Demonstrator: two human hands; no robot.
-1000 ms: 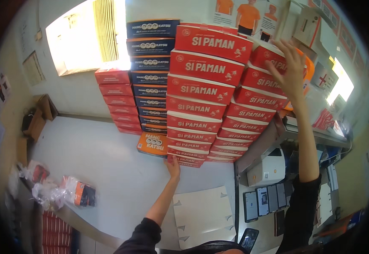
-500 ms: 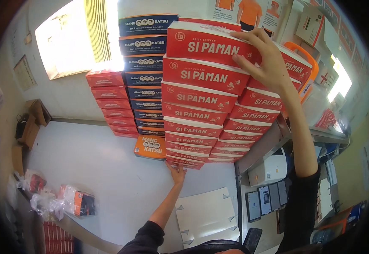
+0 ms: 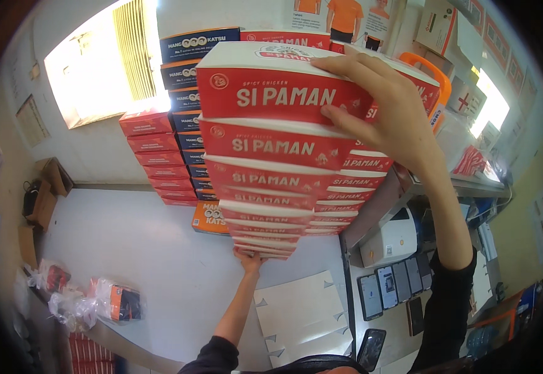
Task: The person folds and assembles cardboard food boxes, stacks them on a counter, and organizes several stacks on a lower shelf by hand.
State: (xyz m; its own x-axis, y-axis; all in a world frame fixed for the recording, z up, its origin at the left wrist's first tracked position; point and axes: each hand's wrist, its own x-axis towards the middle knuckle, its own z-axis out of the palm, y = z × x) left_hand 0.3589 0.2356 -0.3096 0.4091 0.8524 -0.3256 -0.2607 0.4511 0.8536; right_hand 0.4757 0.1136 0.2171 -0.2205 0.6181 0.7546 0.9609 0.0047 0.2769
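A tall stack of red-and-white cardboard food boxes rises in front of me, leaning slightly. My left hand grips its base, the fingers partly hidden by the lowest box. Up at the top, my right hand clasps the uppermost box by its right end, fingers over the lid and thumb against the front. Behind it on the right stands another stack of the same red boxes. An orange box lies on the table just left of the stack.
Dark blue boxes and red boxes are piled by the wall. Flat white cardboard lies on the table. Bagged packages sit at the left edge. Phones and a white machine are at the right.
The front stack has come toward me and a little left, away from the stacks behind it. Both hands moved with it, keeping their hold at top and bottom.
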